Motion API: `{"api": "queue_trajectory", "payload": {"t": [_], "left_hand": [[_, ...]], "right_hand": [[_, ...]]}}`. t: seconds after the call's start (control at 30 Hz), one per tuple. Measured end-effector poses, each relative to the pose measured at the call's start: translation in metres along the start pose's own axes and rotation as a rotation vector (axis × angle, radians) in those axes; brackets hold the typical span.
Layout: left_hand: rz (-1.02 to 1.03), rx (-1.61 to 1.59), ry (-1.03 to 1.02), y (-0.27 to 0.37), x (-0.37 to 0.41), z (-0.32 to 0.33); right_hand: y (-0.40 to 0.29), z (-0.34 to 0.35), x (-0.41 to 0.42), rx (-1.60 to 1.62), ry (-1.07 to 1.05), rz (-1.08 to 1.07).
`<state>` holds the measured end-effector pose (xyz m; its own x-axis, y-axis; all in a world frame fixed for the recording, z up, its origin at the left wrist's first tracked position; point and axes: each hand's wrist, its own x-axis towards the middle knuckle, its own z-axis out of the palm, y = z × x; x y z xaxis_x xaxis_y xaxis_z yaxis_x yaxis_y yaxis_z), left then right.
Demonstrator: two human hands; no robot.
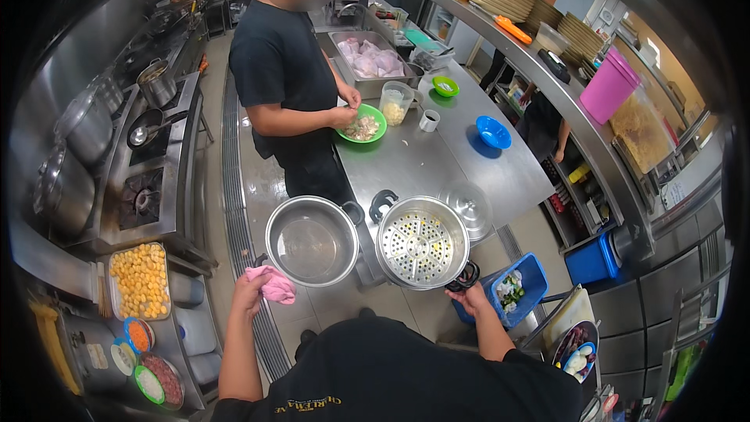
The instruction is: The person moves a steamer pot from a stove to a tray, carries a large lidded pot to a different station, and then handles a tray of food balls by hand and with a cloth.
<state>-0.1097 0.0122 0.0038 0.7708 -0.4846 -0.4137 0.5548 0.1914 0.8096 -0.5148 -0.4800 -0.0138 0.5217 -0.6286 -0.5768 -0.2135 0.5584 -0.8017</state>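
Observation:
My left hand [251,290] grips a bunched pink cloth [276,287] beside the left handle [261,259] of a wide metal pot [312,241]. I cannot tell whether the fingers also hold that handle. The pot's inside shows a bare base, and floor surrounds much of its outline. To its right, a perforated steamer pan [420,243] has yellow bits over its holes. My right hand [467,299] is closed on a black handle [466,278] at the steamer's near right. A transparent lid [473,211] lies behind the steamer on the steel table [381,173].
A co-worker [287,70] stands across, hands over a green bowl [364,126]. A blue bin [527,293] with scraps is near my right arm. Gas burners [140,199] line the left, above a tray of yellow pieces [139,278]. A blue bowl [493,132] sits on the table.

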Motion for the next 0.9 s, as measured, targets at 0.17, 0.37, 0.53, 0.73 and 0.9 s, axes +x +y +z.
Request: {"api": "queue_trajectory", "payload": {"t": [0.17,0.37,0.53,0.73,0.9], "left_hand": [[-0.042,0.016,-0.014,0.001,0.001,-0.008],[-0.083,0.028,-0.031,0.008,-0.003,-0.020],[-0.083,0.099,-0.048,0.029,0.002,-0.024],[-0.190,0.152,-0.119,0.049,0.017,-0.015],[-0.212,0.160,-0.137,0.060,0.030,-0.004]], "right_hand": [[0.002,0.012,-0.004,-0.149,-0.134,0.091],[0.015,0.006,0.008,0.019,-0.104,-0.053],[0.015,0.006,0.015,0.190,-0.079,-0.113],[0.012,0.016,0.015,0.293,-0.036,-0.177],[0.006,0.021,0.012,0.352,-0.005,-0.211]]}}
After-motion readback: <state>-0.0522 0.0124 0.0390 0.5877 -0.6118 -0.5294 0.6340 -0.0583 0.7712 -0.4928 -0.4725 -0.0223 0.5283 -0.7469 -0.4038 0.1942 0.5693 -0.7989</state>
